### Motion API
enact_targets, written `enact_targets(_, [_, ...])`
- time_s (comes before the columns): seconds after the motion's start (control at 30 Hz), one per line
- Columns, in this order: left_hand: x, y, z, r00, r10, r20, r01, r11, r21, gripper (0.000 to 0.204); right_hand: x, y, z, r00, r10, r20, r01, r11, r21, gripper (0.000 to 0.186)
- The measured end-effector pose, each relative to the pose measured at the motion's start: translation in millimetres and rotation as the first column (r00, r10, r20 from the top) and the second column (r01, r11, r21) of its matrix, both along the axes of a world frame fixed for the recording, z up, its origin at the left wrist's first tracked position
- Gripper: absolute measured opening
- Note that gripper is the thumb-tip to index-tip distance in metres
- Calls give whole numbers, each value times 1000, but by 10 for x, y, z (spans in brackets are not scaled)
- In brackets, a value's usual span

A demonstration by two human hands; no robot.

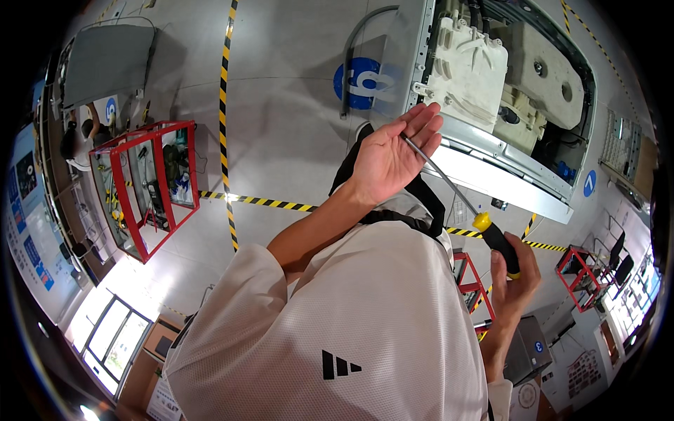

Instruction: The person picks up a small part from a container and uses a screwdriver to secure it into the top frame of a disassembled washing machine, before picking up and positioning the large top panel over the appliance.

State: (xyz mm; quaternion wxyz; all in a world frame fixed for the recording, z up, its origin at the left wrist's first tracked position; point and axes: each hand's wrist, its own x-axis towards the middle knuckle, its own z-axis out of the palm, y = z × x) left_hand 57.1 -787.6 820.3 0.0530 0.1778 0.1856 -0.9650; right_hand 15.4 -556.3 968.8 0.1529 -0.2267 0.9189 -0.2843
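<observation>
The fingers of the right hand, in the lower right of the frame, are closed around the black and yellow handle of a long screwdriver. Its thin metal shaft runs up to the left hand at the centre, where the fingers are spread open and flat and the tip rests on the palm. Above, in the upper right, the opened white washing machine shows its inner parts. The tool does not yet touch it, so the work there seems not begun.
</observation>
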Motion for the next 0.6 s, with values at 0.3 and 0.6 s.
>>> enact_targets(0.3, [-91, 121, -9, 996, -82, -20, 84, 994, 68, 32, 235, 58, -24, 997, -20, -73, 25, 997, 69, 32])
enact_targets(0.6, [-286, 282, -128, 980, -173, 99, 163, 982, 99, 33, 218, -16, -13, 988, 4, -151, 11, 995, 94, 38])
